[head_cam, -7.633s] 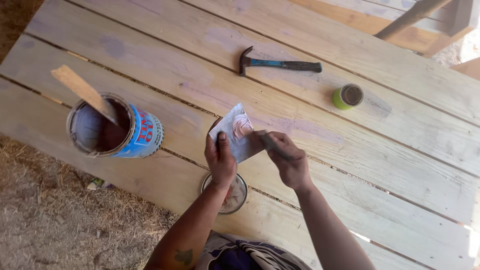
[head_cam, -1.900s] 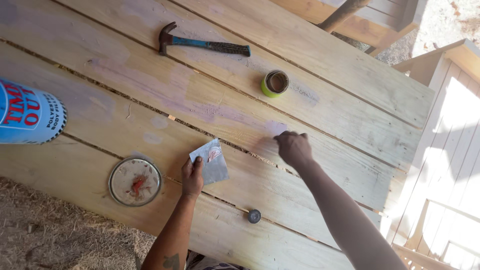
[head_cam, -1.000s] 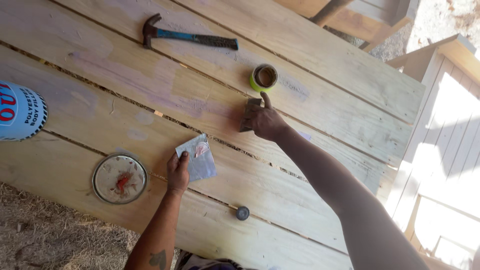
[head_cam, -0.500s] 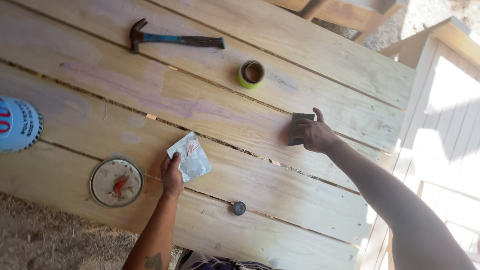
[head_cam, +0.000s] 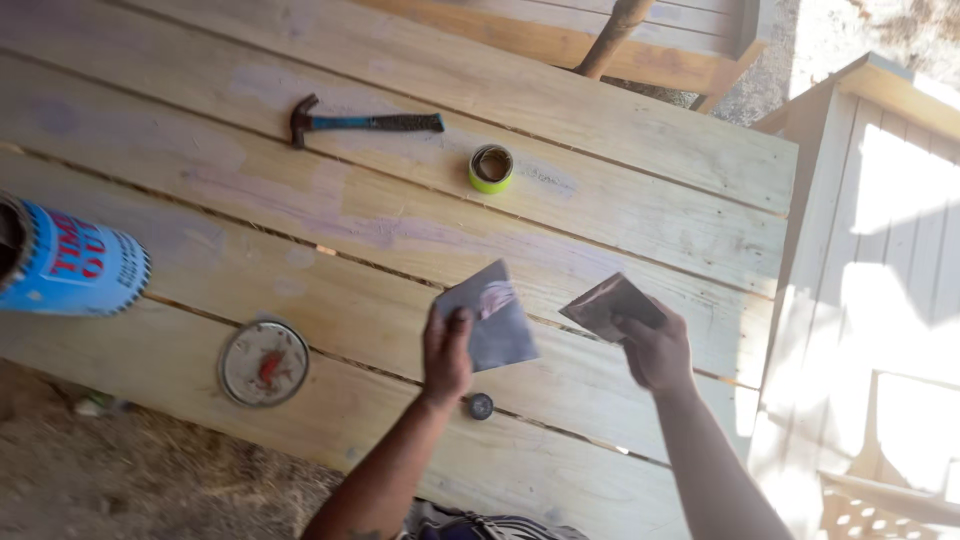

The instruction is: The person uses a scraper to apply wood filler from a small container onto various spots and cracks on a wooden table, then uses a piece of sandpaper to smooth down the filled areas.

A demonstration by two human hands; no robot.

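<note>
Since half a second ago your right hand (head_cam: 655, 350) pulls back off the planks, lifting its dark sanding piece (head_cam: 610, 303). Your left hand (head_cam: 447, 350) pinches the grey sheet (head_cam: 492, 320) above the bench (head_cam: 400, 230). Both grips look light; either sheet could slip onto the small cap (head_cam: 481, 405).

Blue can (head_cam: 75, 265) with red lettering; beyond it, teal-handled hammer (head_cam: 365, 122), lime-green tape roll (head_cam: 491, 168), pale wood planks (head_cam: 640, 215).
</note>
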